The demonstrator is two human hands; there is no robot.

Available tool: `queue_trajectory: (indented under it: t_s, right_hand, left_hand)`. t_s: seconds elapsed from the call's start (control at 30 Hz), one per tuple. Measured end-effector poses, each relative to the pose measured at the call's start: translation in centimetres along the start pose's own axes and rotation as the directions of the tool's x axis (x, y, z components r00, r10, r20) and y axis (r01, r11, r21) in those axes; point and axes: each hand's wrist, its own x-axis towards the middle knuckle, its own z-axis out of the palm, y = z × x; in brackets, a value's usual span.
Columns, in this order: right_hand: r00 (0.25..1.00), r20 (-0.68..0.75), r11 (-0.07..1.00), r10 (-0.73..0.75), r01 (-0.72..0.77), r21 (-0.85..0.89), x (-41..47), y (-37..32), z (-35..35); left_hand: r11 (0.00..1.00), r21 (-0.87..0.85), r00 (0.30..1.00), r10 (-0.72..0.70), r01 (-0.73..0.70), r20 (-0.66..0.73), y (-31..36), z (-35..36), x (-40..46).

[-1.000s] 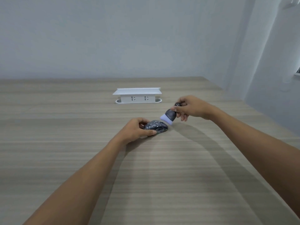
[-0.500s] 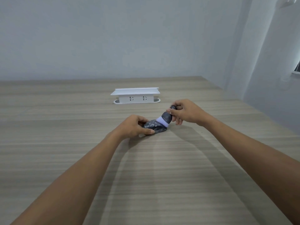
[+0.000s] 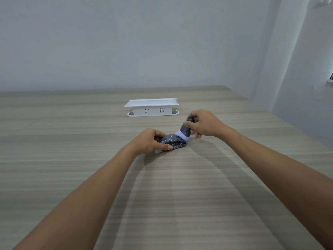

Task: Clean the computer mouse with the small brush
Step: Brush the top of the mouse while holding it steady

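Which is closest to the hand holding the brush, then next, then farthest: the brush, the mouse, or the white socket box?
1. The brush, held in the right hand.
2. The mouse, just below and left, under the bristles, held by the left hand.
3. The white socket box, farther back on the table.

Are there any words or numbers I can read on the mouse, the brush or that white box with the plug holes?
None can be read.
Mouse: pale speckles only, no letters.
Brush: plain dark handle, no label.
White socket box: only plug holes, no print visible.
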Motion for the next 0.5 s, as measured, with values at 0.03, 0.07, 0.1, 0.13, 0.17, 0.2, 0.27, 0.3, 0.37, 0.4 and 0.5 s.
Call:
queue_trajectory:
  t_s: [0.03, 0.07, 0.1, 0.13, 0.17, 0.2, 0.27, 0.3, 0.37, 0.4, 0.5]
  right_hand:
    - [1.000, -0.001, 1.000, 0.006, -0.006, -0.014, 0.0, 0.1, -0.1]
    - [1.000, -0.005, 1.000, 0.007, -0.007, -0.014, 0.1, 0.1, 0.0]
    - [1.000, -0.011, 1.000, 0.002, -0.002, -0.005, 0.2, -0.2, 0.0]
    - [1.000, -0.014, 1.000, -0.009, 0.009, 0.008, 0.3, -0.6, 0.2]
    - [1.000, -0.011, 0.999, -0.023, 0.024, 0.026, 0.5, -1.1, 0.4]
    - [0.999, -0.004, 0.998, -0.039, 0.040, 0.046, 0.6, -1.6, 0.6]
    - [0.998, 0.012, 0.996, -0.068, 0.067, 0.059, 0.8, -2.4, 1.1]
    - [0.997, 0.014, 0.996, -0.075, 0.074, 0.050, 0.9, -2.6, 1.3]
    - [0.997, 0.009, 0.997, -0.072, 0.072, 0.011, 0.9, -2.6, 1.2]
    - [0.998, 0.006, 0.998, -0.060, 0.060, -0.014, 0.9, -2.4, 1.0]
    - [1.000, -0.002, 0.998, 0.011, -0.011, -0.055, 0.8, -1.5, 0.5]
  left_hand:
    - [1.000, 0.009, 1.000, 0.002, -0.002, 0.003, 0.0, 0.0, 0.1]
    - [1.000, 0.016, 1.000, 0.005, -0.005, 0.006, -0.1, 0.0, 0.1]
    - [1.000, 0.019, 1.000, 0.004, -0.004, 0.007, -0.2, -0.1, 0.1]
    - [1.000, 0.020, 1.000, 0.006, -0.006, 0.011, -0.1, -0.1, 0.1]
    - [1.000, 0.019, 1.000, 0.008, -0.008, 0.015, -0.1, -0.1, 0.1]
    - [1.000, 0.019, 1.000, 0.009, -0.009, 0.017, -0.1, -0.1, 0.2]
    - [1.000, 0.016, 1.000, 0.010, -0.010, 0.016, 0.0, -0.1, 0.1]
    - [1.000, 0.014, 1.000, 0.008, -0.008, 0.015, 0.0, 0.0, 0.1]
    - [1.000, 0.005, 1.000, 0.008, -0.008, 0.014, 0.0, 0.0, 0.0]
    - [1.000, 0.003, 1.000, 0.010, -0.010, 0.012, -0.2, 0.0, 0.1]
    - [1.000, 0.012, 1.000, 0.010, -0.010, 0.004, -0.3, 0.0, 0.2]
